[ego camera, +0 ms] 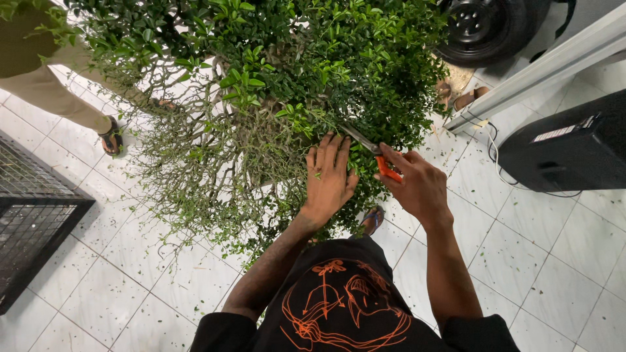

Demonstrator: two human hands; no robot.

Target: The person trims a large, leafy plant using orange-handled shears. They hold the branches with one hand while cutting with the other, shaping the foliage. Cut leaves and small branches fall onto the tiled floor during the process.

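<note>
A large bushy plant (274, 72) with small green leaves and bare twiggy lower branches fills the upper middle of the head view. My left hand (329, 176) lies flat, fingers spread, pressing on the foliage at the plant's near right side. My right hand (414, 186) grips orange-handled scissors (375, 151); the metal blades point up and left into the leaves just beside my left fingertips. My black shirt with an orange line drawing shows at the bottom.
Another person's leg in beige trousers and a sandal (111, 138) stands at the upper left. A black wire crate (29, 208) sits left. A vehicle tyre (486, 29) is at the top right, a black box (567, 153) with cables at right. Leaf clippings dot the white tiles (137, 274).
</note>
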